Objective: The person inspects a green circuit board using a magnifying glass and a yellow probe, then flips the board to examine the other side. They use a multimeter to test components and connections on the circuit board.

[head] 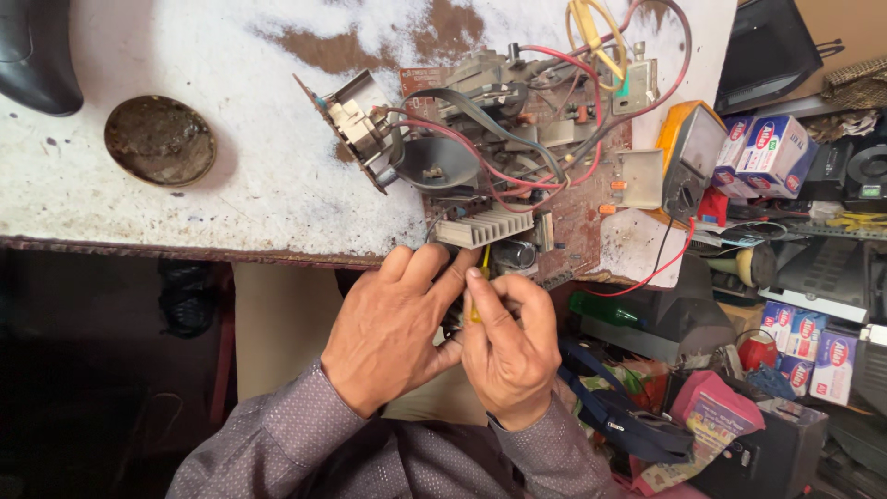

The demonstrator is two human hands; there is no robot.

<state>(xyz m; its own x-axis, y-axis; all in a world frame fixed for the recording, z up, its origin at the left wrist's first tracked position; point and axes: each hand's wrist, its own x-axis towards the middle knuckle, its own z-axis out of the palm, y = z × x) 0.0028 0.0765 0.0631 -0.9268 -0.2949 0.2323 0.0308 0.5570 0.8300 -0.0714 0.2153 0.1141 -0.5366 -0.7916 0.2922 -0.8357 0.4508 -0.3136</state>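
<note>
Left hand (pixel 393 328): fingers curled against the circuit board (pixel 517 148) at the bench (pixel 231 185) front edge, steadying it.
Right hand (pixel 508 346): pinches closed on a yellow-handled tool (pixel 475 300), tip toward the heatsink (pixel 482 226).

Ribbed bare-metal heatsink (pixel 482 226); rough, chipped white-painted table (pixel 231 194)

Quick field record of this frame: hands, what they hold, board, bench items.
left hand: fingers on the near edge of the circuit board, beside the finned heatsink
right hand: pinching a thin yellow-handled tool
board: on the white worktable, tangled red and grey wires on top
multimeter: yellow, right of board
round tin lid: left on table, apart from board
</note>
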